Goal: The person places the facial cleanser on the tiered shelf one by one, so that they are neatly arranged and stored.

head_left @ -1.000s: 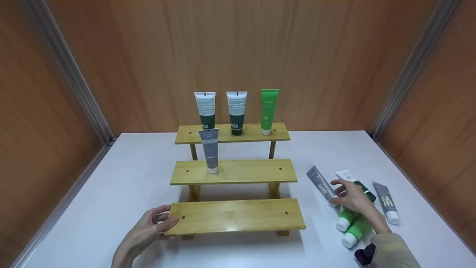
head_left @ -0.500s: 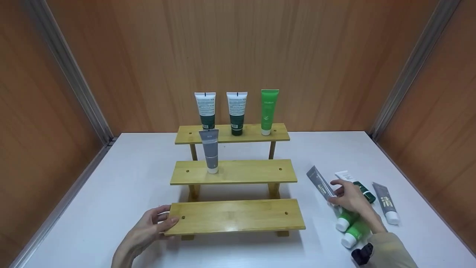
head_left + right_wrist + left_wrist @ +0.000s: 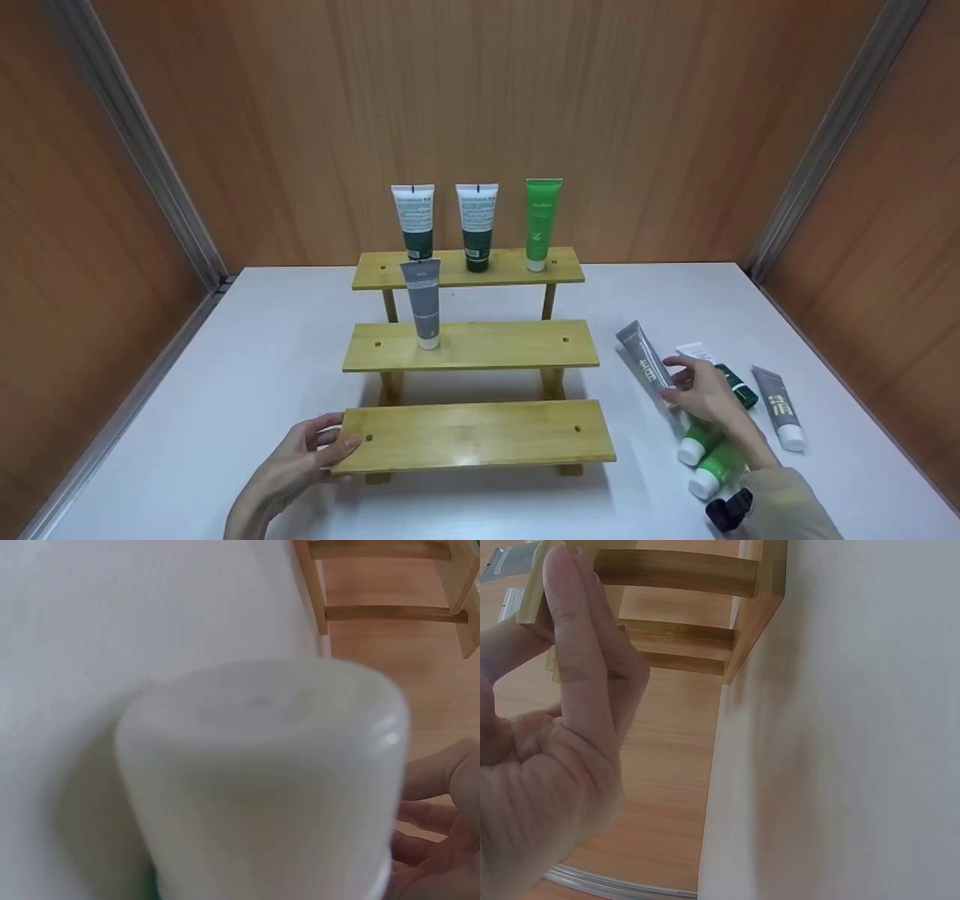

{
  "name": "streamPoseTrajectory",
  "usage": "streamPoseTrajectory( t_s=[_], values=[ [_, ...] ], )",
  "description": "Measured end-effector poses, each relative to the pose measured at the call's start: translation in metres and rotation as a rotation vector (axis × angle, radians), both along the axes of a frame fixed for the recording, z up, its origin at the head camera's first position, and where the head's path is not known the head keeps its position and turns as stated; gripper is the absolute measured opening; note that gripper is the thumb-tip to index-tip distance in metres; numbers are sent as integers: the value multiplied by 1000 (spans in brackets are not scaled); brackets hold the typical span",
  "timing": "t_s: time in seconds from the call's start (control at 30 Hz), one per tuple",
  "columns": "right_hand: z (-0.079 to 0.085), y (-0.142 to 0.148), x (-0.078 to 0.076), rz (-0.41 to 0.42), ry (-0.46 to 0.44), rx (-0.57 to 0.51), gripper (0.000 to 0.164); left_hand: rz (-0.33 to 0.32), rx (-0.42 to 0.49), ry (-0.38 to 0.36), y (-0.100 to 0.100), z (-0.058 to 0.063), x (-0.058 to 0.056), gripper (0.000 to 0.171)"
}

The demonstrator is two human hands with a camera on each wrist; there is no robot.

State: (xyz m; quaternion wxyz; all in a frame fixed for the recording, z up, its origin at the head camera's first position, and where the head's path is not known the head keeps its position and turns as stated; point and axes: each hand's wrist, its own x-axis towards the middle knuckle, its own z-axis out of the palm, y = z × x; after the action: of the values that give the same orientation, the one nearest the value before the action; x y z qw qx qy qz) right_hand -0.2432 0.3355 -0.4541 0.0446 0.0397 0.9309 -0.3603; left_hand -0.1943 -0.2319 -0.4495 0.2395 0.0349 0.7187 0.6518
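Observation:
My left hand [image 3: 296,457] grips the left end of the lowest step of a three-step bamboo stand [image 3: 480,435], thumb on top and fingers beneath. At the right, my right hand [image 3: 705,390] pinches a grey squeeze tube [image 3: 643,356] near its cap end, which the fingers partly hide. That tube tilts slightly off the table, with a shadow under it. Beneath the right hand lie two green tubes [image 3: 718,469] with white caps, and behind it a white and dark green tube [image 3: 739,386]. A large white cap [image 3: 262,765] crowds the right wrist view.
On the top step stand two white and dark green tubes [image 3: 477,229] and a green tube [image 3: 541,225]. Another grey tube [image 3: 425,304] stands on the middle step, left of centre. A further grey tube [image 3: 780,405] lies at far right. Wooden walls [image 3: 480,112] enclose the white table.
The grey tube at my right hand has risen slightly off the table and its flat end has shifted up. My left hand and the stand have stayed still.

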Motion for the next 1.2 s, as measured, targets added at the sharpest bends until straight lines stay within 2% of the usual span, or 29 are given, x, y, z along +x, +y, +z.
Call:
streamPoseTrajectory(
  t_s=[0.27,0.57,0.93,1.2],
  values=[
    [8,-9,3,-2,40,-45,61,4,-18,22,0,-1,1,78],
    [21,-20,6,3,43,-130,62,21,-36,15,0,-2,1,78],
    [35,-32,8,30,89,-275,62,25,-42,3,1,-2,0,78],
    [46,-41,12,69,156,-411,63,-5,7,16,0,-1,1,77]
  ],
)
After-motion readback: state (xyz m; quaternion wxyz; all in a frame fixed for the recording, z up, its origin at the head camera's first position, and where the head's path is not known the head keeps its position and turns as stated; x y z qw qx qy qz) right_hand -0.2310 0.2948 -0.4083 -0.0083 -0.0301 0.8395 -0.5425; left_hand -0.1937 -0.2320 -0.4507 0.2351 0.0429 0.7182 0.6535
